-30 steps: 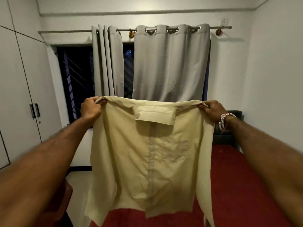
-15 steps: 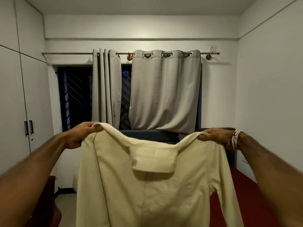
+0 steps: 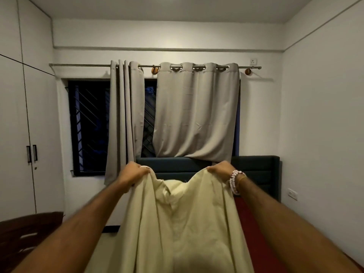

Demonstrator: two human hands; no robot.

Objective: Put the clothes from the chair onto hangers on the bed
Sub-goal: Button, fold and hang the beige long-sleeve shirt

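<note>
Both hands grip one pale yellow shirt (image 3: 177,223) and hold it up in the air in the middle of the view: the left hand (image 3: 136,172) has its fingers curled tight round one bunched shoulder, and the right hand (image 3: 220,168), with a bead bracelet (image 3: 234,182) at the wrist, clutches the other. The collar sags between them and the body hangs down, with the red bed (image 3: 243,211) to its right. A dark headboard (image 3: 256,166) stands at the far wall. Above it two grey curtains (image 3: 197,111) hang on one rod (image 3: 88,65) across a dark barred window (image 3: 88,127). White wardrobe doors (image 3: 19,125) with two black handles (image 3: 31,153) line the left wall. A dark wooden chair (image 3: 25,233) sits near left.
</note>
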